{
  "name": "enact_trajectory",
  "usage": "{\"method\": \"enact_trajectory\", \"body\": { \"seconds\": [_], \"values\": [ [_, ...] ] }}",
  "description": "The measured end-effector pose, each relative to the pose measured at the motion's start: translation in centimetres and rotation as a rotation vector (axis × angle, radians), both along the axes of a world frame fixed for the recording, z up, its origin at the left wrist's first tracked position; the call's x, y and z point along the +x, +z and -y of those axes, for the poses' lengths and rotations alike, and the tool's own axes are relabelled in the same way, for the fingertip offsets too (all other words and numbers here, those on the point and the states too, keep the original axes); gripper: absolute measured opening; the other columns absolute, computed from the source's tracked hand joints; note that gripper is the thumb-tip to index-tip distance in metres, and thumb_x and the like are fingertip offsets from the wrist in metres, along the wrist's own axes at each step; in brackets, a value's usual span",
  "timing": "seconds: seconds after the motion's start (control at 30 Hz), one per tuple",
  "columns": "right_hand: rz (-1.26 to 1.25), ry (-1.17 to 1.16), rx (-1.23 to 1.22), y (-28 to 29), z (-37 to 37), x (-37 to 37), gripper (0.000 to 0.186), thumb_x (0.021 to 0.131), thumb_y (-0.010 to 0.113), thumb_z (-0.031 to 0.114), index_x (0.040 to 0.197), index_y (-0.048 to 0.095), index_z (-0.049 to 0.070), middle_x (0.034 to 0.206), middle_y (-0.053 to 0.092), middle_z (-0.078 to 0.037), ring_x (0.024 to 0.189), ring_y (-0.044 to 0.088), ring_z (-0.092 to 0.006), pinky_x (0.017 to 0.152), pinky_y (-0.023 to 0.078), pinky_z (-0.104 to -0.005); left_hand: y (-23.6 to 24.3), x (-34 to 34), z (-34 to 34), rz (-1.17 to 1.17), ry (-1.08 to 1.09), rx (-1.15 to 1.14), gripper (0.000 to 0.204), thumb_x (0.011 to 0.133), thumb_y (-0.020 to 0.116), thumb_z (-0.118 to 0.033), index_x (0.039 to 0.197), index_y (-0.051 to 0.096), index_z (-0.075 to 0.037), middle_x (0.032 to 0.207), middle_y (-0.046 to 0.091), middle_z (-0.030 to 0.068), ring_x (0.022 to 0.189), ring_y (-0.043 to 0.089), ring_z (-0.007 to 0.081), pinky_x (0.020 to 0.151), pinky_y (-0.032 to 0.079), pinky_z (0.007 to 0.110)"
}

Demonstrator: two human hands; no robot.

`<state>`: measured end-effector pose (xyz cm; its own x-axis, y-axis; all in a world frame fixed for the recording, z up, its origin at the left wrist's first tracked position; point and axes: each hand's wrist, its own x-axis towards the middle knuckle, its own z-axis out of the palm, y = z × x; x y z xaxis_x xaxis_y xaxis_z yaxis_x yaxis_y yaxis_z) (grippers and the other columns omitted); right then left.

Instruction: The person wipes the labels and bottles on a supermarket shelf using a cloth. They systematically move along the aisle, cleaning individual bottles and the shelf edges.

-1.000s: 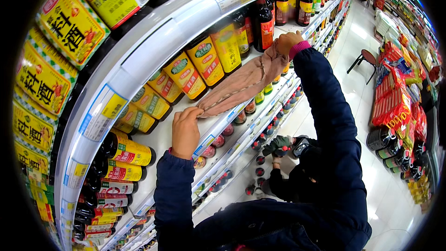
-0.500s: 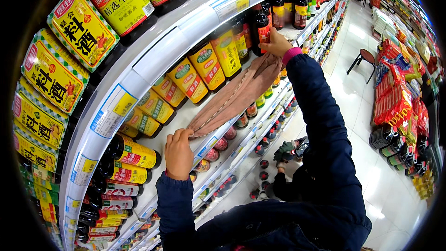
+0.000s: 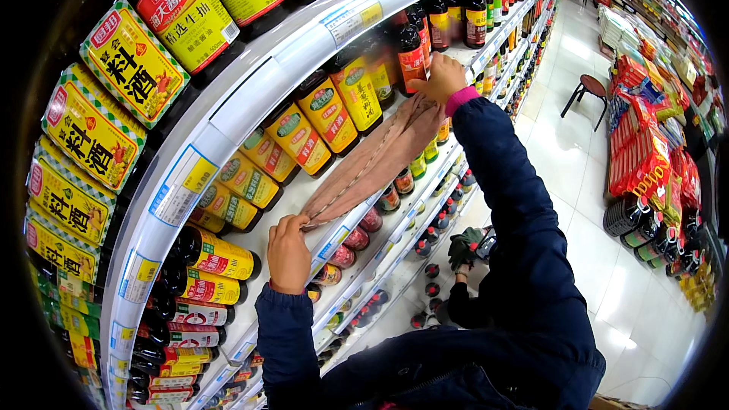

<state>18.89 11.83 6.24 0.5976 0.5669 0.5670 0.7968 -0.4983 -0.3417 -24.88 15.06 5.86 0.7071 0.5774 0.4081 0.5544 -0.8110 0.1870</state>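
Observation:
A pinkish-brown cloth (image 3: 372, 161) is stretched lengthwise over the front of a shelf, between my two hands. My left hand (image 3: 288, 256) pinches its near end at the shelf's front edge. The far end is bunched under my right hand (image 3: 443, 80), whose fingers are closed on it. Just beside that hand stands a dark bottle with a red label (image 3: 411, 59); whether the fingers touch it I cannot tell. Behind the cloth is a row of upright bottles with yellow-and-orange labels (image 3: 331, 115).
A curved white shelf edge with price tags (image 3: 196, 175) runs above my hands. Dark bottles with yellow labels (image 3: 220, 254) line the left. Below, another person's gloved hand (image 3: 463, 250) is near low bottles. A stool (image 3: 587, 91) and stacked red packages (image 3: 636, 152) stand in the aisle.
My right hand has come slightly lower and nearer, off the red-label bottle's side, with the cloth still in it. My left hand stays at the near end. The view has shifted a little.

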Motion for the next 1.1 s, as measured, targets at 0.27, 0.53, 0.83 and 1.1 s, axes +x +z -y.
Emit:
{"method": "enact_trajectory", "body": {
  "seconds": [0.27,0.53,0.83,1.1],
  "values": [
    [0.134,-0.009,-0.535,-0.7,0.7,1.1,0.028,0.087,0.05,0.026,0.095,0.071,0.01,0.097,0.071,-0.012,0.093,0.067,-0.0334,0.086,0.046,-0.0485,0.4,0.2,-0.5,0.003,-0.003,0.025,0.03,0.077,0.054,0.007,0.103,0.062,-0.007,0.104,0.061,0.0108,0.094,0.055,0.0331,0.082,0.045,0.04],
    [0.15,-0.047,-0.632,1.6,0.9,-5.4,0.027,0.09,0.05,0.025,0.096,0.074,0.014,0.098,0.071,-0.008,0.094,0.067,-0.0298,0.079,0.047,-0.0477,0.6,-1.7,0.8,0.013,0.102,0.078,0.026,0.081,0.052,0.005,0.103,0.062,-0.007,0.105,0.061,0.0102,0.096,0.055,0.0335,0.084,0.045,0.041],
    [0.116,0.151,-0.688,1.6,-0.6,-10.6,0.03,0.09,0.049,0.027,0.106,0.072,0.015,0.104,0.071,-0.005,0.094,0.066,-0.0286,0.075,0.044,-0.0508,0.1,-3.3,1.1,0.02,0.116,0.063,0.028,0.08,0.053,0.006,0.103,0.062,-0.008,0.103,0.061,0.01,0.095,0.056,0.0337,0.083,0.044,0.04],
    [0.236,0.303,-0.613,2.7,1.7,-16.9,0.02,0.082,0.061,0.028,0.09,0.073,0.014,0.089,0.071,-0.005,0.084,0.068,-0.0258,0.07,0.049,-0.0398,-0.3,-4.2,1.8,0.079,0.133,0.047,0.03,0.079,0.051,0.007,0.104,0.061,-0.008,0.103,0.061,0.0103,0.095,0.055,0.0344,0.084,0.044,0.041]
  ]
}}
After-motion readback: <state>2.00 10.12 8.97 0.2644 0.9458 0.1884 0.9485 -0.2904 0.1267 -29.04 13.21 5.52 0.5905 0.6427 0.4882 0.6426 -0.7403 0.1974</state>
